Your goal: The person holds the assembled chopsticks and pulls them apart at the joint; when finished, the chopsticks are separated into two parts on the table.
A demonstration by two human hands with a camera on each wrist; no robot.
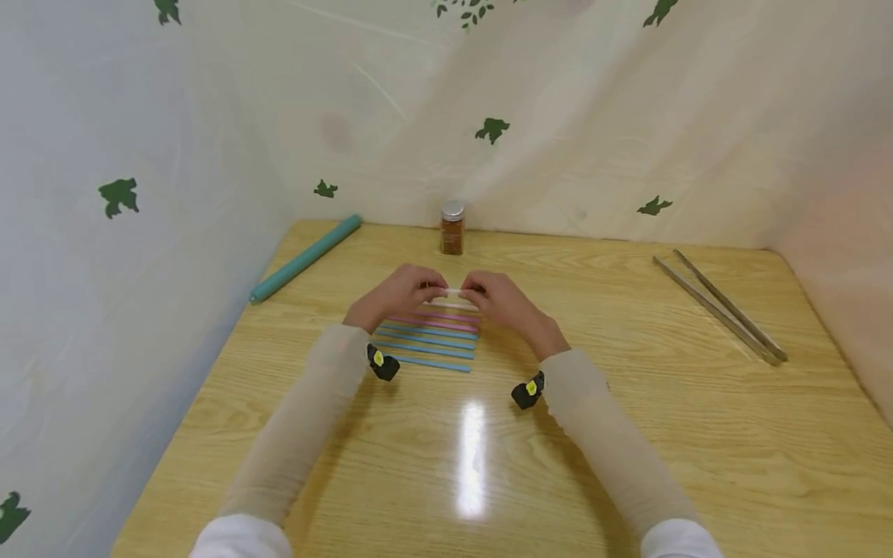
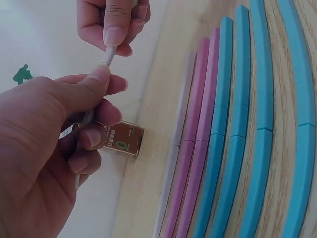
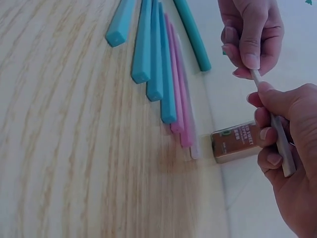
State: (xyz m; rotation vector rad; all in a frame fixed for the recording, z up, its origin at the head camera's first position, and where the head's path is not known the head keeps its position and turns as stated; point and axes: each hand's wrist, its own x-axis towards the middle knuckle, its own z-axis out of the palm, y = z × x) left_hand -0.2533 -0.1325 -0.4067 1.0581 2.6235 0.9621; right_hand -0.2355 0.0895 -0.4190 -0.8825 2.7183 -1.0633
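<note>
A thin white stick is held up by both hands, one toward each end. My left hand pinches it between thumb and fingers on the left side. Facing it, my right hand grips the other part, and that end of the stick runs across the palm in the right wrist view. Below the hands, a second white stick lies on the table beside two pink sticks. Several blue sticks continue the row toward me, each showing a joint line across its middle in the left wrist view.
A spice jar with a silver lid stands behind the hands against the cloth backdrop. A teal roll lies at the table's back left. Two long metal strips rest on the wooden table at the right.
</note>
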